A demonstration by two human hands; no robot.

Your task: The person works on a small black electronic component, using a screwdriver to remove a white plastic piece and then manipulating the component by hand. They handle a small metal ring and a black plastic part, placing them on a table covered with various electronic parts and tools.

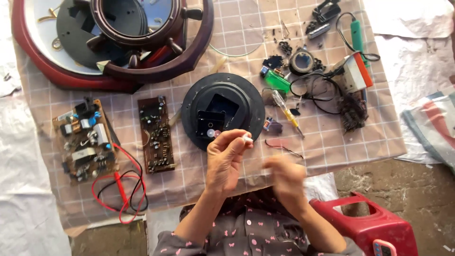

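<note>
My left hand (pixel 225 159) is raised over the checked cloth, pinching a small white part (pixel 247 138) between thumb and fingertips. Just beyond it lies a round black clock back (pixel 194 102) with a square black movement (pixel 211 124) and small gears set in its middle. My right hand (pixel 286 179) is blurred with motion to the right of the left hand. Its fingers are curled and I cannot tell whether it holds anything.
Two circuit boards (pixel 85 140) (pixel 156 135) and red and black probe leads (pixel 121 189) lie at the left. Dark red wooden clock frames (pixel 156 71) sit top left. A yellow-handled screwdriver (pixel 287 113), green part, tape roll, soldering iron (pixel 356 35) and wires lie right. A red plastic stool (pixel 367 227) stands bottom right.
</note>
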